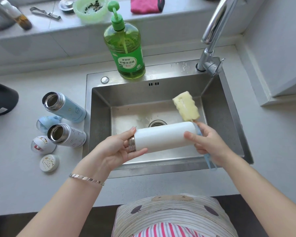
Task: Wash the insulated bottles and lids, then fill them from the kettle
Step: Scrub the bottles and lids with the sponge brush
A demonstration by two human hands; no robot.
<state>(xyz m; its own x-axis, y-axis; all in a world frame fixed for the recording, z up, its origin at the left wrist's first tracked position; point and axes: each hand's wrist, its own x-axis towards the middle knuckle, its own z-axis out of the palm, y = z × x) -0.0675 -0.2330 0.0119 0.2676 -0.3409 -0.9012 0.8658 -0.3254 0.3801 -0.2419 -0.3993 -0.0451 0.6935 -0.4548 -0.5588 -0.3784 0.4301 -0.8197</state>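
- A striped top is closest to us.
- The left hand curls round the metal neck of the white bottle.
- The white bottle lies sideways in the air over the sink.
- The right hand grips the sponge brush by its blue handle, and its thumb touches the bottle's bottom end.
- The blue bottle and the patterned bottle stand open on the counter, left of the sink.
- Three lids lie beside them.
- The green soap bottle stands behind the sink.
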